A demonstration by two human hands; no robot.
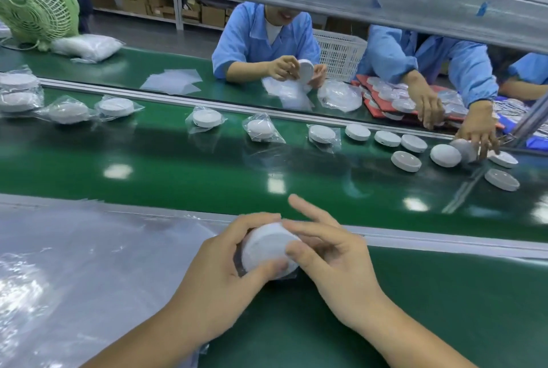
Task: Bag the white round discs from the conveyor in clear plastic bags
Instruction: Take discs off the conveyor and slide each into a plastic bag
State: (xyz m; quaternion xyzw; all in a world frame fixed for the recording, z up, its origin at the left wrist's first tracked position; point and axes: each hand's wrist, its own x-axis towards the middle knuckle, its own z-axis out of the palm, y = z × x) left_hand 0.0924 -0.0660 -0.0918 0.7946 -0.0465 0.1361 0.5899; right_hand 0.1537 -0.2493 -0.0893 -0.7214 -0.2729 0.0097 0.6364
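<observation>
Both hands, left (221, 272) and right (335, 261), clasp one white disc (268, 249) over the near bench (444, 308), seemingly sheathed in a clear bag (289, 274); seating it fully probably needs steady thumbs and film pulled smooth.

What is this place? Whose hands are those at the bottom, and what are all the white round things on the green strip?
The picture comes from a camera worn on a person's head, so the two hands at the bottom are that person's own. The left hand and right hand together hold one white round plastic disc, which seems to sit in a thin clear bag. The long shiny green conveyor belt carries more discs: bare white discs on the right, and discs already in clear plastic bags further left. A pile of empty clear plastic bags lies beside the left hand. Across the belt, workers in light blue coats handle discs too. A green fan stands far left.
</observation>
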